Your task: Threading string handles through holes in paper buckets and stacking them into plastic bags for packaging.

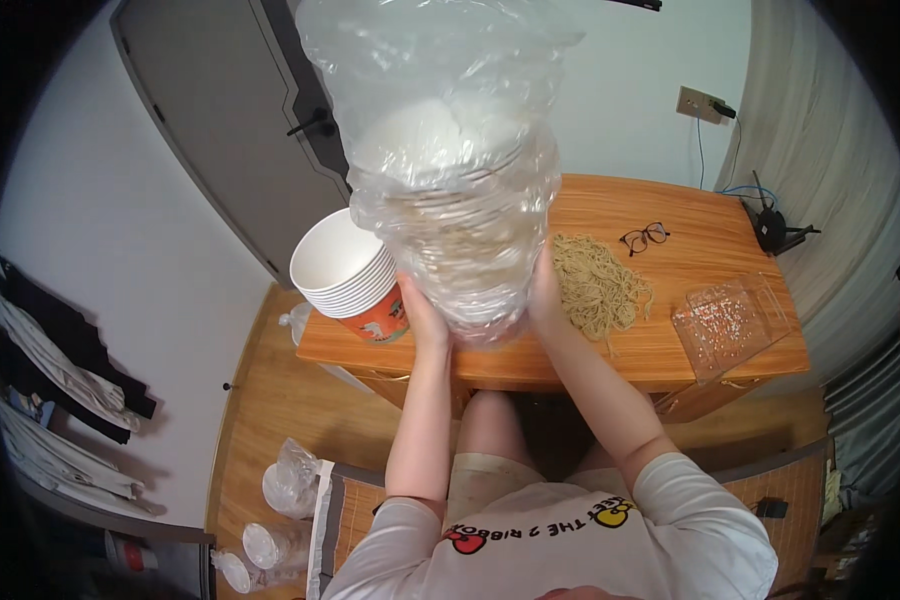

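In front of me, both my hands hold up a tall clear plastic bag [460,215] packed with a stack of round white pieces that look like lids. Its loose upper end rises toward the top of the view. My left hand [426,318] grips the bag low on its left side, and my right hand [544,292] grips it low on the right; the bag partly hides the fingers of both. Just left of my left hand, a nested stack of white paper tubs [345,265] with orange printed sides leans on the wooden table [670,205].
On the table lie a heap of tan noodle-like strands [600,285], eyeglasses [645,238] and a clear tray [745,345] of small red and white bits. A black router [770,228] stands at the right edge. Bagged containers [290,485] lie on the floor at left.
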`<state>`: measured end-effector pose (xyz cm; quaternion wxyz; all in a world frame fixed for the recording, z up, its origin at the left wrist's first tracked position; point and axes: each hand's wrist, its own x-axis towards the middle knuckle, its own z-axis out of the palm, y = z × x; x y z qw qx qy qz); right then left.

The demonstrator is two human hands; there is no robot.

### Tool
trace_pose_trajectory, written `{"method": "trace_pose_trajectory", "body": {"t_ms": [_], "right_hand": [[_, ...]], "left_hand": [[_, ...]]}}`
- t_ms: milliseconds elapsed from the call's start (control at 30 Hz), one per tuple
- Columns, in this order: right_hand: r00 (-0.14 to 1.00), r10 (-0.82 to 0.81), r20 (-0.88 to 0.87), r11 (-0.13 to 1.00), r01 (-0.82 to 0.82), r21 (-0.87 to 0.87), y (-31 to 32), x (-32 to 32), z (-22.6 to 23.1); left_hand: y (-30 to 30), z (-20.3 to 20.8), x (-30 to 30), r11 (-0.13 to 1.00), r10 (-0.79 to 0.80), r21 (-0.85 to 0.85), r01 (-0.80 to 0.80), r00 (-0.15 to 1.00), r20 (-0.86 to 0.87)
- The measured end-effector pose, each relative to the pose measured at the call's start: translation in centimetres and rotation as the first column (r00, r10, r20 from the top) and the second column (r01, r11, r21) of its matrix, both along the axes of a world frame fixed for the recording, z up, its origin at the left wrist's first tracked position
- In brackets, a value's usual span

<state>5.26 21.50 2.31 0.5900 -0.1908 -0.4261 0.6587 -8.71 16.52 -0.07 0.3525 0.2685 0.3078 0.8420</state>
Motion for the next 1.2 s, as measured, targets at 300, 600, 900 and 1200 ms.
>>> {"method": "trace_pose_trajectory", "body": {"t_ms": [300,600,900,1200], "right_hand": [[0.999,0.05,0.021,0.998,-0.051,0.047,3.5,0.6,3.6],[0.999,0.012,0.041,0.999,-0.014,0.032,1.7,3.9,6.9],[0.968,-0.234,0.088,0.829,0.152,0.538,2.2,3.6,11.2],[0.961,-0.051,0.273,0.941,-0.046,0.336,2.6,5.9,-5.2]], "left_hand": [[-0.9,7.4,1.5,0.984,0.178,0.076,-0.161,0.891,-0.417],[-4.6,10.4,1.5,0.992,-0.042,-0.125,0.009,0.964,-0.263],[-0.6,11.0,-2.2,0.96,0.189,0.275,-0.056,0.854,-0.485],[-3.4,-5.3,-1.2,0.951,-0.125,-0.267,-0.155,0.596,-0.793]]}}
